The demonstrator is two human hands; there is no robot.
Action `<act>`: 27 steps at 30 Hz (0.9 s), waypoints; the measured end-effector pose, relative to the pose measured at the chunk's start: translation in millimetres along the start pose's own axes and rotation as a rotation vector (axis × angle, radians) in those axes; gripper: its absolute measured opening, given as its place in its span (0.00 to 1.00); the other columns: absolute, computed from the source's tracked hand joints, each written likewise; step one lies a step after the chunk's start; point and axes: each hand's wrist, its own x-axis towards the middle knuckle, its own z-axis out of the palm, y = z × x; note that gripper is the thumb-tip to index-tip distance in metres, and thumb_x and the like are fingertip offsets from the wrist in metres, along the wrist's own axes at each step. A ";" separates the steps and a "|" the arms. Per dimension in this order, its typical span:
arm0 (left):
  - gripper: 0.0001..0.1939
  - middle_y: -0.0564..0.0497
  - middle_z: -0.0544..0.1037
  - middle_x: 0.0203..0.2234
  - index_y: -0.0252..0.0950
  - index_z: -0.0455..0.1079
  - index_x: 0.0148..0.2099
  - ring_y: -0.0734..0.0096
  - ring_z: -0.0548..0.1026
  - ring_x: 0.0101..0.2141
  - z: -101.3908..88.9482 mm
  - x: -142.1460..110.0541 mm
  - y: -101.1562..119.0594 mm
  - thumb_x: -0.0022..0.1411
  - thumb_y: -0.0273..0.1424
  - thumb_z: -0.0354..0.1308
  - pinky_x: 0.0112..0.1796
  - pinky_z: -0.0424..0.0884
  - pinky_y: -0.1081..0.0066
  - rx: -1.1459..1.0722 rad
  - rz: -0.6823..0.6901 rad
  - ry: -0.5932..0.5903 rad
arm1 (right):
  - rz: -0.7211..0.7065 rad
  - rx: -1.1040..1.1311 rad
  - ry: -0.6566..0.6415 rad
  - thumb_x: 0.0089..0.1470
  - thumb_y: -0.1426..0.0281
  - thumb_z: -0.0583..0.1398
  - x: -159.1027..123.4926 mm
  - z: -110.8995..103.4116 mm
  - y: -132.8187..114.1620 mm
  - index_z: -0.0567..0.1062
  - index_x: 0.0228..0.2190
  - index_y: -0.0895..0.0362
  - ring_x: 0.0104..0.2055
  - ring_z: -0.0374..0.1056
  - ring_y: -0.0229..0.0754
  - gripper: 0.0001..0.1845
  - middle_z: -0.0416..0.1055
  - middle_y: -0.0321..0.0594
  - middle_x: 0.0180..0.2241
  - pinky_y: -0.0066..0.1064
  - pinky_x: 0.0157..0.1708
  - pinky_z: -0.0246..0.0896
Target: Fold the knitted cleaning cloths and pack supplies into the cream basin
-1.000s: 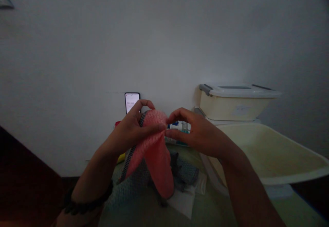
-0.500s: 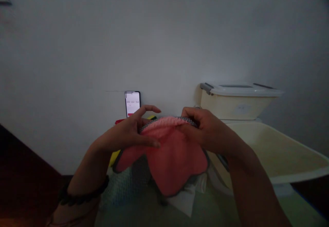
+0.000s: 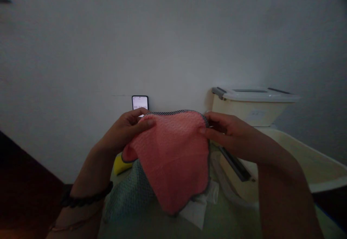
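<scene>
A pink cleaning cloth (image 3: 176,152) with a dark checked edging hangs between my two hands, its upper edge spread and its lower corner pointing down. My left hand (image 3: 127,127) pinches the top left of the cloth, thumb in front and fingers behind. At the top right edge, my right hand (image 3: 227,130) grips the cloth between thumb and fingers. Beneath it lie a blue-green textured cloth (image 3: 130,195) on the left and a white piece of cloth or paper (image 3: 196,210). The pink cloth covers part of both.
A phone (image 3: 140,102) showing a timer leans on the wall behind my left hand. Something yellow (image 3: 120,165) sits below that hand. To the right stand a lidded cream storage box (image 3: 244,109) and an open cream bin (image 3: 292,156) with a dark handle.
The bunched pink cloth has been spread out and raised a little. My hands have moved apart, and my left hand has closed on the cloth's edge.
</scene>
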 end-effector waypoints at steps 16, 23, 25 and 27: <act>0.10 0.57 0.71 0.17 0.37 0.73 0.32 0.77 0.67 0.18 5.1 -5.6 11.1 0.47 0.35 0.64 0.16 0.61 0.80 0.466 -0.039 -0.363 | -0.076 -0.045 0.153 0.54 0.65 0.56 5.6 14.7 -9.5 0.73 0.30 0.56 0.28 0.62 0.35 0.09 0.68 0.33 0.25 0.26 0.26 0.55; 0.11 0.53 0.74 0.23 0.36 0.69 0.34 0.74 0.72 0.22 3.8 3.7 -7.8 0.50 0.36 0.62 0.22 0.69 0.76 -0.051 0.063 0.031 | 0.007 -0.133 -0.012 0.56 0.62 0.52 -4.8 -0.5 -1.8 0.71 0.26 0.56 0.24 0.58 0.35 0.14 0.63 0.33 0.23 0.27 0.20 0.51; 0.11 0.53 0.75 0.25 0.36 0.68 0.35 0.73 0.72 0.24 13.5 3.8 -5.3 0.52 0.36 0.61 0.24 0.70 0.76 -0.026 0.096 0.056 | -0.017 -0.197 -0.119 0.54 0.63 0.55 -6.2 -0.3 0.0 0.71 0.30 0.56 0.30 0.62 0.38 0.09 0.67 0.36 0.29 0.29 0.28 0.56; 0.10 0.53 0.75 0.26 0.35 0.69 0.35 0.72 0.72 0.25 22.6 2.4 -0.4 0.53 0.36 0.60 0.25 0.69 0.76 0.131 0.111 0.003 | -0.021 -0.150 -0.182 0.52 0.63 0.58 -5.3 3.2 0.6 0.69 0.35 0.55 0.35 0.64 0.40 0.10 0.69 0.37 0.34 0.31 0.34 0.59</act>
